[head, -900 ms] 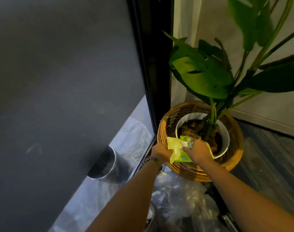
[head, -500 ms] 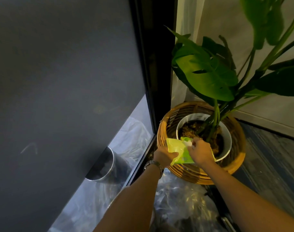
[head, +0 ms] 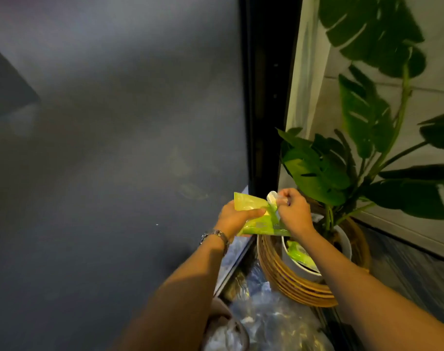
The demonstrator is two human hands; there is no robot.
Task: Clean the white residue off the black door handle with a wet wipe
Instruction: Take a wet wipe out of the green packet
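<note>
My left hand (head: 234, 219) grips a yellow-green wet wipe packet (head: 256, 214) from below, in front of the dark door (head: 114, 148). My right hand (head: 293, 211) pinches a white wet wipe (head: 272, 197) that sticks out of the packet's top. A second green packet (head: 300, 254) lies in the white plant pot below. The black door handle is not in view.
A black door frame (head: 264, 97) runs vertically behind my hands. A large-leaved plant (head: 322, 171) stands in a white pot (head: 342, 239) inside a woven basket (head: 291, 285) at the right. Crumpled clear plastic (head: 271, 323) covers the floor below.
Both hands have lifted the packet up from the plant basket. The camera has tilted upward. My right hand now pulls a white wipe out of the packet.
</note>
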